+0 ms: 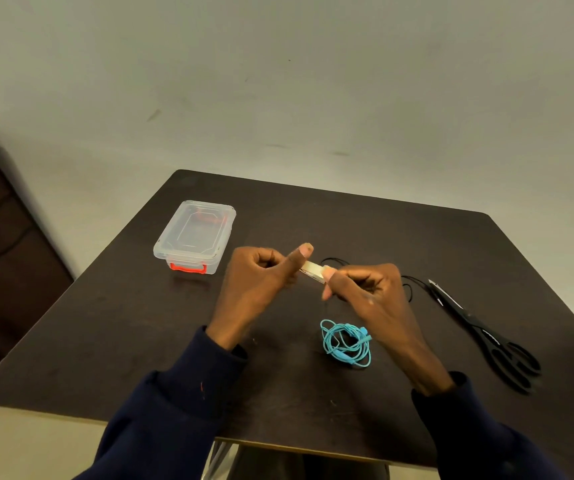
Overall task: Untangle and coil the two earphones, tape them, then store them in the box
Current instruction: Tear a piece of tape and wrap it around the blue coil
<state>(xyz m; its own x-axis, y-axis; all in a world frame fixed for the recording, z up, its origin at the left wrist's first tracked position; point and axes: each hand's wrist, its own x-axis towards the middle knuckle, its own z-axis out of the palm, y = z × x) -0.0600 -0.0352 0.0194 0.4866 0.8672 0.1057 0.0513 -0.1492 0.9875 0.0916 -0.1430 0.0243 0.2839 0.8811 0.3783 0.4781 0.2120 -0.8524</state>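
- Grips of left hand (261, 271) and right hand (368, 289) are clamped on a crosswise tape strip (311, 270).
- Blue earphone (346, 342) is laid toward the near edge of the table (140, 341), by the right hand.

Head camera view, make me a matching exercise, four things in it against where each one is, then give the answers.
Things:
1 plastic box
2 blue earphone
3 scissors
4 tape strip

Places:
A pinched between left hand and right hand
B right edge of the table
C far left, lid on
D lying by the right wrist

Pairs: 1-C, 2-D, 3-B, 4-A
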